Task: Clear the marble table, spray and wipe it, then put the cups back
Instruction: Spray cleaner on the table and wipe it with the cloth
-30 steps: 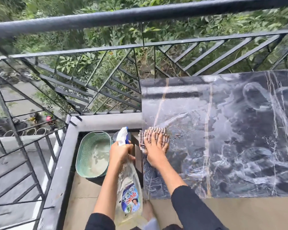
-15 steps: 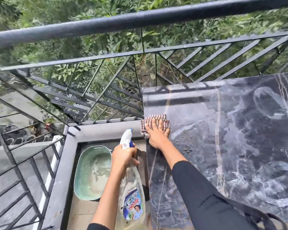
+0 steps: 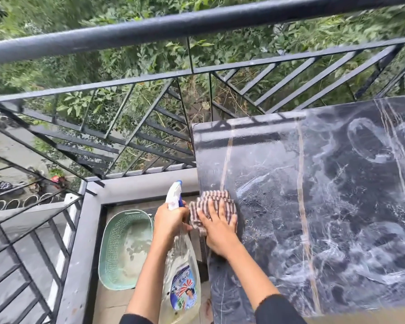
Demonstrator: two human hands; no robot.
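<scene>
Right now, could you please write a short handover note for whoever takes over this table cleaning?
Left hand: grips the bottle, beside the table, at its left edge.
Right hand: flat on the cloth, pressing it on the table near that edge.
Done: table cleared and sprayed; smears show.
Left: finish wiping, put the cups back; none in view.

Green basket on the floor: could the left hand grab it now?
Probably not freely: the left hand grips the spray bottle, though the basket lies near it with nothing between.
</scene>
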